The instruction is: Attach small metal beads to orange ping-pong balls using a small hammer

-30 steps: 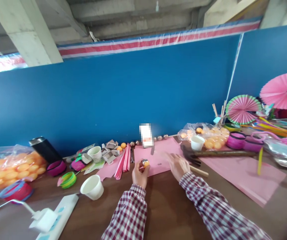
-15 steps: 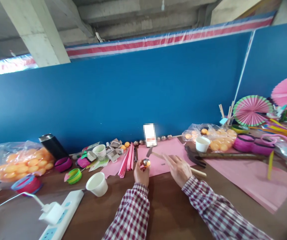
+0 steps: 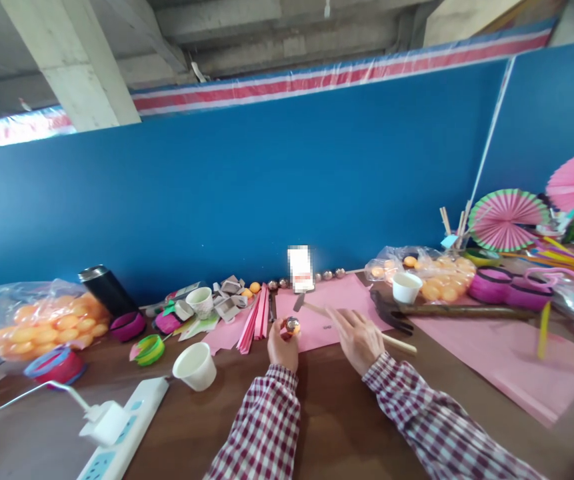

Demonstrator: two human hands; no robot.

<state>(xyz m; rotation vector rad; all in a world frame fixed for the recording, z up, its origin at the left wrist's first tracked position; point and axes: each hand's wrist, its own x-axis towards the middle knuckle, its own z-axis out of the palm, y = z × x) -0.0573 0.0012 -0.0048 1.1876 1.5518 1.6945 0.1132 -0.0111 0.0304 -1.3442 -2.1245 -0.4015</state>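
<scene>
My left hand point(image 3: 283, 347) is closed around a small ball point(image 3: 293, 325), its upper part shiny silver and its lower edge orange. My right hand point(image 3: 361, 339) lies along the wooden handle of a small hammer point(image 3: 397, 343), its fingers stretched forward over it and its thumb side hidden. The dark hammer head is beyond the ball, over the pink paper point(image 3: 324, 327) and apart from the ball. A few tiny dark bits rest on that paper between my hands.
At the back a phone point(image 3: 301, 270) stands among several silver balls point(image 3: 341, 273). A claw hammer point(image 3: 391, 313) lies to the right. White cups point(image 3: 195, 367), a power strip point(image 3: 131, 420) and a bag of orange balls point(image 3: 47, 320) are on the left. A blue partition point(image 3: 317, 173) rises behind.
The ball in my left hand has turned slightly, showing more silver and less orange. My right hand and the hammer have hardly moved.
</scene>
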